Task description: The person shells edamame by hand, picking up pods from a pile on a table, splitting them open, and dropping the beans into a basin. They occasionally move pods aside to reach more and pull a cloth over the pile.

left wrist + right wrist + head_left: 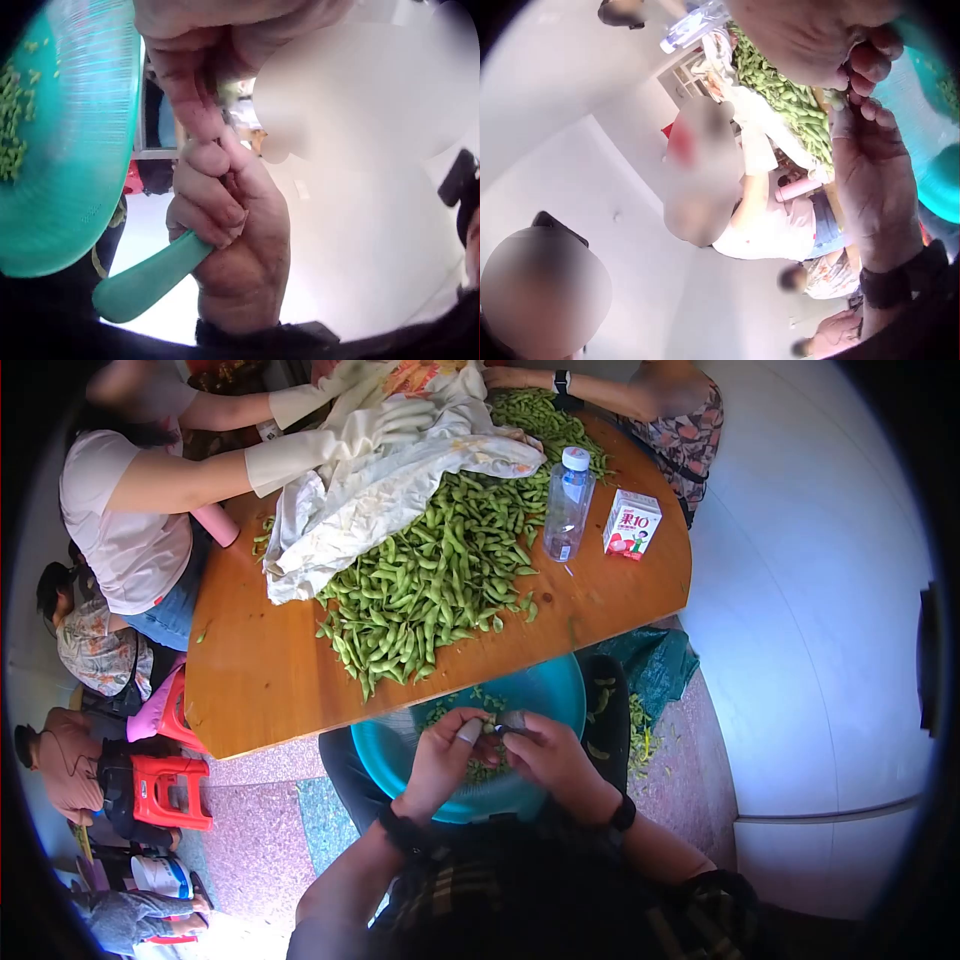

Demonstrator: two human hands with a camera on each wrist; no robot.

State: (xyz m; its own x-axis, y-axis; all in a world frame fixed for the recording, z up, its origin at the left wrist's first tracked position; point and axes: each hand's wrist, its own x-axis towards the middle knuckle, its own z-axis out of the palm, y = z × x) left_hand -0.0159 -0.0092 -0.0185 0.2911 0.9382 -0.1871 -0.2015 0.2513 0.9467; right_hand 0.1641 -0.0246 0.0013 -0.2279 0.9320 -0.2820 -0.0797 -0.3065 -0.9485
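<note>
Over a teal basin [572,710], the two hands meet at the fingertips. My left hand [437,758] pinches a small green pod [833,98], mostly covered by the fingers, with a pale wrap on its thumb. My right hand [558,760] touches the left fingertips; in the left wrist view its curled fingers grip a green handle [154,279]. The handle's working end is hidden between the hands. Loose green beans [13,124] lie in the basin. Beyond the basin, a large heap of green pods [425,575] covers part of a wooden table [260,695].
A clear bottle [568,510] and a small drink carton [632,525] stand right of the heap. A person's gloved hands [340,445] rest on a white cloth [315,540] over the pods; another person reaches in at the far side. Red stools [170,790] stand left.
</note>
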